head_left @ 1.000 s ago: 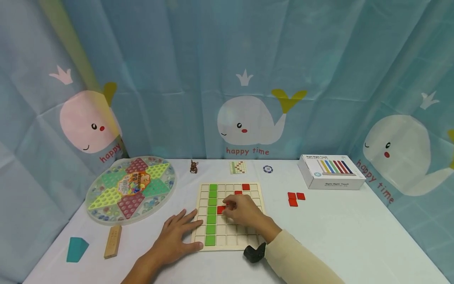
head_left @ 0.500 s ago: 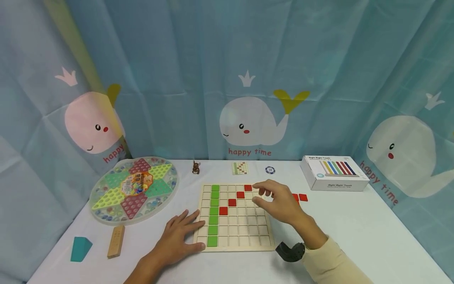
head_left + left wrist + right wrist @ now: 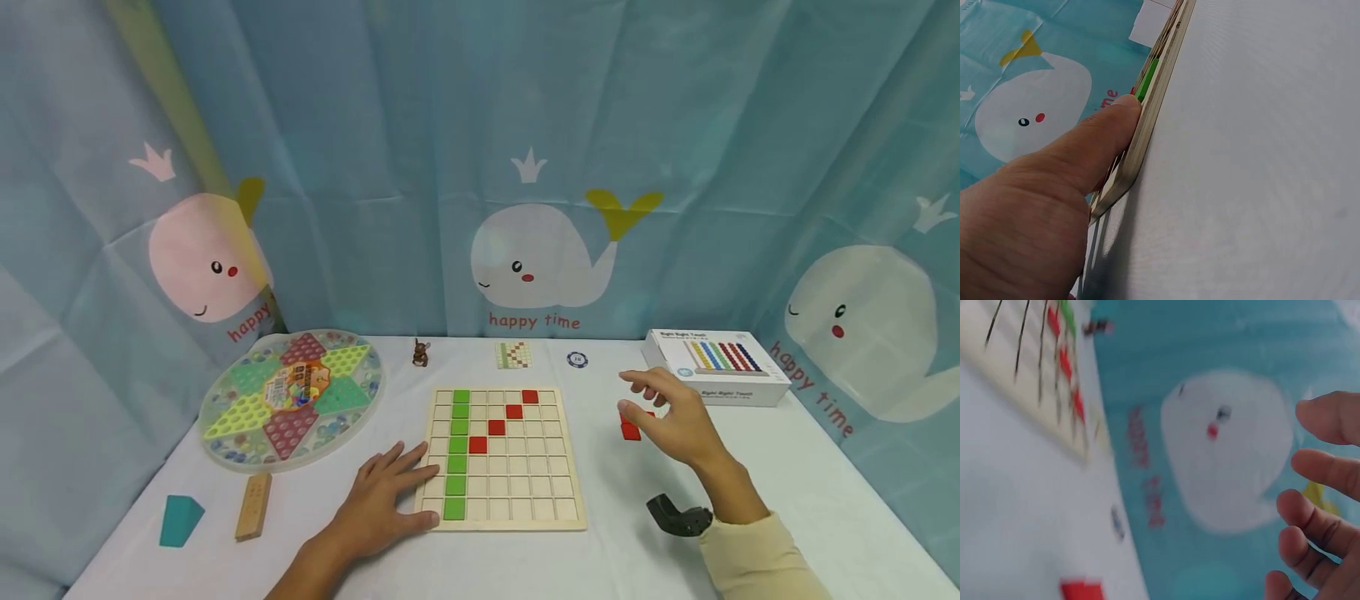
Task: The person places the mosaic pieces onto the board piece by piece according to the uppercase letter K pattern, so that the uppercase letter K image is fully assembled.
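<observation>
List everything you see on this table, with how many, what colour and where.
Grid board: one, pale wood, table centre.
Green tiles: seven, a column on the board's left.
Red tiles on board: four, a diagonal.
Loose red tiles: partly hidden, right of board.
Chinese checkers set: one, multicoloured, far left.
Wooden block: one, front left.
Teal wedge: one, front left.
White box: one, back right.
Pattern card: one, behind board.
Chip: one, blue-white.
Brown figurine: one.
Left hand: rests at board's left edge.
Right hand: over loose tiles, holding nothing.

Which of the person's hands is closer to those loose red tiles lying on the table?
Right. The right hand hovers just over the loose red tiles, partly covering them; the left hand rests far off at the wooden grid board, on its left edge.
</observation>
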A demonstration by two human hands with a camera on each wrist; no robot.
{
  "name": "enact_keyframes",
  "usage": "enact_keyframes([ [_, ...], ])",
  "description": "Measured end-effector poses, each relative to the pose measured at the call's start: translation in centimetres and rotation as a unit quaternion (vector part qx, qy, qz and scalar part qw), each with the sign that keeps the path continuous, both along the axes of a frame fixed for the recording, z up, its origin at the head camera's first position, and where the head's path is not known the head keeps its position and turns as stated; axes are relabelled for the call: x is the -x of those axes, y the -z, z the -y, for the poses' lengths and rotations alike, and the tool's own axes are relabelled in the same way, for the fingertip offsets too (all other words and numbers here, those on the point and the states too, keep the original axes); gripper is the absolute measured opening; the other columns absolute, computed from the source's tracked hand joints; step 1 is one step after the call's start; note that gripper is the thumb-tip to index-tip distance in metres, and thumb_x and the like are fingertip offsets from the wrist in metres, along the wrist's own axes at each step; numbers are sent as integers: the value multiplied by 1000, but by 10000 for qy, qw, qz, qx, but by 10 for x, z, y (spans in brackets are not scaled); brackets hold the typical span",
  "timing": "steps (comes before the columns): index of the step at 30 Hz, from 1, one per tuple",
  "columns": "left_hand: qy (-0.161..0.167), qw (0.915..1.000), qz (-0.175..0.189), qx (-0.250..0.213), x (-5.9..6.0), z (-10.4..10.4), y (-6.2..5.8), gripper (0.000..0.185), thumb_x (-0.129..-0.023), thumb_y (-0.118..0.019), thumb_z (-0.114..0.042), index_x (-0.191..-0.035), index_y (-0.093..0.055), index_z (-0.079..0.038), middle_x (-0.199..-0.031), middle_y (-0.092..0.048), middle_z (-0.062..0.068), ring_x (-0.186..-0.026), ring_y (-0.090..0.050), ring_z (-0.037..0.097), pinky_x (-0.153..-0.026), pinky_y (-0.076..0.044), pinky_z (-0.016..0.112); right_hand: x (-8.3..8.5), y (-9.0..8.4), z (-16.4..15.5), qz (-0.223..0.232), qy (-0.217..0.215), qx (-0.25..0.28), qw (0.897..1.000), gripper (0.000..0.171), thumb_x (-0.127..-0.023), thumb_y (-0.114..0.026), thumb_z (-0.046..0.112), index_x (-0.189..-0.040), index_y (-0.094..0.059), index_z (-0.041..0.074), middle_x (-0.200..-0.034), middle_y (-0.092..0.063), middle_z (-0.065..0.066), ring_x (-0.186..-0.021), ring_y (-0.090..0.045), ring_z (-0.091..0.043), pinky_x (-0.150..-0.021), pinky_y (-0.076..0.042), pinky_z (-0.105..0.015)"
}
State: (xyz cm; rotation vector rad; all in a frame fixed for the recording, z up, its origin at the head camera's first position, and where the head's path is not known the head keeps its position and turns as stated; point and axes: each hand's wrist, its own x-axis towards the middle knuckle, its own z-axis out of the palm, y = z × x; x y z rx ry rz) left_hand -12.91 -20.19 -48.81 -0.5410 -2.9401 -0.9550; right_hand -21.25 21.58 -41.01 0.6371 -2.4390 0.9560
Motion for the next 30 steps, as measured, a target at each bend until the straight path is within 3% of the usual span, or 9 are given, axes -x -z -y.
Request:
enact_keyframes([
  [7, 47, 10000, 36, 5, 2, -1, 0, 69, -77, -67, -64, -131, -63, -21, -151, -38, 1, -141, -19, 37, -107, -10, 60, 14, 26, -35, 864, 725, 7, 9936, 35, -89, -69, 20, -121, -65, 5, -98, -60, -10, -86, -50, -23, -71, -44, -33],
  [12, -45, 10000, 43, 66, 2, 0, 1, 69, -76, -68, -65, -130, -63, -22, -151, -38, -1, -141, -20, 36, -107, -10, 59, 26, 49, -50, 1315, 918, -96, 9870, 37, -89, -70, 21, -121, -65, 3, -99, -60, -12, -87, -48, -25, -69, -42, -38],
  [17, -8, 10000, 33, 46, 2, 0, 2, 69, -77, -67, -65, -131, -63, -22, -151, -38, -1, -141, -19, 36, -107, -11, 59, 32, 64, -58, 1901, 976, -600, 9751, 43, -90, -68, 26, -125, -61, 3, -101, -59, -13, -91, -50, -29, -73, -45, -46],
  [22, 11, 10000, -26, 66, 1, 0, 0, 68, -77, -67, -65, -130, -63, -22, -151, -38, 0, -141, -20, 37, -107, -11, 60, 32, 67, -60, 2074, 983, -1080, 9673, 42, -89, -67, 20, -126, -60, 2, -104, -57, -18, -96, -52, -36, -79, -46, -56],
  [30, -20, 10000, -52, 67, 1, 1, 0, 68, -76, -69, -63, -130, -64, -22, -150, -39, 1, -141, -20, 37, -106, -12, 61, 32, 73, -61, 2045, 1076, -1155, 9661, 30, -90, -66, 15, -116, -66, 2, -102, -55, -16, -95, -51, -34, -78, -46, -53],
])
